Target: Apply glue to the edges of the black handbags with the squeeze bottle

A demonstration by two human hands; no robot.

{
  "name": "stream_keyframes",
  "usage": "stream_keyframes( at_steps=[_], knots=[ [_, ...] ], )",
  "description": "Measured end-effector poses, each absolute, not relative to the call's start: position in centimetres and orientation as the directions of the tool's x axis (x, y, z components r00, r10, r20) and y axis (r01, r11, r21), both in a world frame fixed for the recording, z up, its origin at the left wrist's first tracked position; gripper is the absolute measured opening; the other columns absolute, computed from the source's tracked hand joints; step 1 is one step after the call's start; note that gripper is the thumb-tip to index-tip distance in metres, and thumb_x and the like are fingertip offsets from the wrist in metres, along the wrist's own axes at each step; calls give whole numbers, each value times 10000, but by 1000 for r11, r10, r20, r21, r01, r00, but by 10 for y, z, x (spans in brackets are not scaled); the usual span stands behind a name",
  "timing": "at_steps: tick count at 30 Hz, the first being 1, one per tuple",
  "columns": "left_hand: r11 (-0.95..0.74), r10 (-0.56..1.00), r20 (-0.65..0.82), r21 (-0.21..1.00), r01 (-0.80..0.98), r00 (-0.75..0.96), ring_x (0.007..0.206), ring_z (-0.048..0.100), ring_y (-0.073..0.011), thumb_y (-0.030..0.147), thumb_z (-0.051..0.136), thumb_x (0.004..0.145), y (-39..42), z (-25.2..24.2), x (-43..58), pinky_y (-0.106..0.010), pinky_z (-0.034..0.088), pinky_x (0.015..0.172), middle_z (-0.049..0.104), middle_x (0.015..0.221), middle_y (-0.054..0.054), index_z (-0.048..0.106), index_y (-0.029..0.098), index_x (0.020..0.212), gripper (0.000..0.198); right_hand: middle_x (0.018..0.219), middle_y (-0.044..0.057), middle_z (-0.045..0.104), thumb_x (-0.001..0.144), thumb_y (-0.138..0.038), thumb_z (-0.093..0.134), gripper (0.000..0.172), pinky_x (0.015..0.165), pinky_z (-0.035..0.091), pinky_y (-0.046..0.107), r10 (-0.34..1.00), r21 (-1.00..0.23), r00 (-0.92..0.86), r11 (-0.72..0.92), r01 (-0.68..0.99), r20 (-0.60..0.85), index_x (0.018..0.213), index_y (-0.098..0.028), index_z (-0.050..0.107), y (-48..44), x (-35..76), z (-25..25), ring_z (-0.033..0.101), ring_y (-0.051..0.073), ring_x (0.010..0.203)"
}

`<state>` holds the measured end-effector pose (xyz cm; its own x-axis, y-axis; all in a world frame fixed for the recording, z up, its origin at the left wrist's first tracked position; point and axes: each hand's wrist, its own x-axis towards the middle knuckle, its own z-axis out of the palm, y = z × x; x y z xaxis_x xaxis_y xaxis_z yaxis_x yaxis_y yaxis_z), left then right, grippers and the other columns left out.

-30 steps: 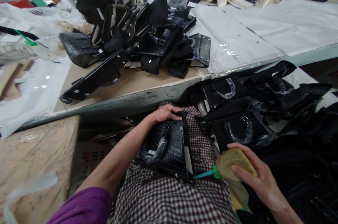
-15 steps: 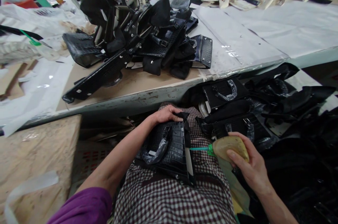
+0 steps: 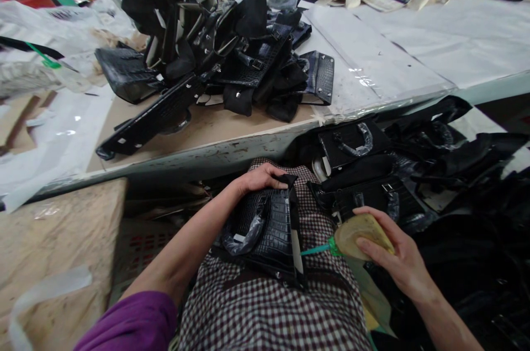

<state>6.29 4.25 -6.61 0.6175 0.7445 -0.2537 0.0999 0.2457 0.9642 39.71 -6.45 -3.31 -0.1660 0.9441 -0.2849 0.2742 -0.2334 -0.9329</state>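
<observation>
On my lap, over a checked apron (image 3: 256, 312), lies a black crocodile-textured handbag (image 3: 273, 235) with a plastic-wrapped handle. My left hand (image 3: 265, 177) is closed on the bag's far corner, thumb over the edge. A yellowish squeeze bottle (image 3: 360, 238) with a green cap and thin green nozzle (image 3: 315, 250) is gripped in my right hand (image 3: 391, 246). The nozzle tip is at the pale strip (image 3: 297, 249) along the bag's right edge, near its lower part. Whether any glue-like fluid comes out cannot be made out.
A heap of black bag pieces (image 3: 248, 58) covers part of the worktable (image 3: 215, 147) ahead. More black handbags (image 3: 351, 144) lie to my right below the table edge. At left stands a stained board-like surface (image 3: 53, 240). Another bottle (image 3: 68, 78) sits on the table at left.
My right hand has tilted the bottle, and the nozzle tip has moved down along the bag's edge strip toward me. My left hand keeps its hold on the bag.
</observation>
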Motion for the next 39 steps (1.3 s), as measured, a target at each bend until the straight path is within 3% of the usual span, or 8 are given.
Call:
stream_keyframes(
  at_steps=[9, 15, 22, 26, 28, 31, 35, 39],
  knots=[
    [237, 739, -253, 965, 110, 624, 932, 666, -223, 336, 809, 693, 43, -67, 64, -354, 467, 1017, 742, 920, -47, 788, 130, 904, 295, 977, -6, 675, 764, -472, 779, 477, 721, 552, 204, 904, -912, -223, -300, 280, -365, 1180, -298, 625, -72, 400, -30, 639, 169, 829],
    [215, 740, -238, 970, 114, 629, 953, 662, -224, 345, 807, 707, 43, -67, 64, -338, 455, 1026, 743, 930, -44, 792, 137, 922, 299, 969, 0, 655, 760, -485, 775, 515, 647, 550, 231, 937, -916, -60, -320, 242, -344, 1209, -305, 599, -75, 391, -27, 630, 192, 824],
    [199, 748, -239, 971, 135, 619, 960, 667, -242, 344, 800, 704, 43, -67, 65, -352, 482, 1001, 742, 951, -54, 791, 131, 938, 316, 979, 15, 681, 723, -454, 813, 493, 724, 560, 249, 897, -910, -237, -305, 281, -374, 1159, -284, 658, -75, 405, -35, 639, 201, 847],
    [152, 763, -217, 976, 157, 609, 936, 656, -239, 329, 784, 721, 43, -57, 58, -350, 501, 960, 730, 935, -52, 787, 129, 921, 283, 859, 7, 634, 715, -467, 810, 534, 445, 407, 204, 889, -896, -116, -434, 92, -442, 1181, -271, 637, -79, 400, -35, 514, 139, 612],
    [112, 780, -192, 979, 169, 596, 919, 647, -226, 299, 772, 734, 41, -38, 49, -323, 499, 937, 722, 943, -50, 787, 132, 882, 224, 812, -1, 594, 719, -469, 795, 550, 395, 328, 196, 881, -876, -28, -472, -99, -472, 1201, -272, 615, -81, 398, -33, 438, 118, 555],
    [1, 826, -104, 983, 182, 555, 916, 642, -203, 232, 727, 777, 27, 9, 32, -277, 498, 908, 710, 972, -52, 783, 144, 847, 125, 874, 40, 615, 711, -452, 781, 549, 382, 360, 214, 886, -866, 90, -417, -277, -455, 1194, -249, 620, -83, 402, -34, 477, 142, 579],
    [-249, 886, 83, 915, 316, 456, 892, 678, -193, 136, 652, 860, -14, 67, 20, -253, 544, 840, 712, 971, -52, 772, 180, 898, 133, 932, 81, 649, 700, -452, 775, 578, 379, 411, 248, 895, -889, 188, -337, -311, -405, 1217, -244, 623, -81, 416, -44, 556, 187, 605],
    [-319, 925, 186, 853, 413, 331, 935, 694, -162, 57, 608, 886, -58, 64, 28, -202, 546, 873, 716, 1031, -38, 763, 204, 976, 231, 937, 68, 640, 689, -424, 805, 586, 384, 411, 242, 903, -915, 229, -301, -269, -364, 1219, -252, 626, -84, 416, -53, 548, 182, 629]
  ],
)
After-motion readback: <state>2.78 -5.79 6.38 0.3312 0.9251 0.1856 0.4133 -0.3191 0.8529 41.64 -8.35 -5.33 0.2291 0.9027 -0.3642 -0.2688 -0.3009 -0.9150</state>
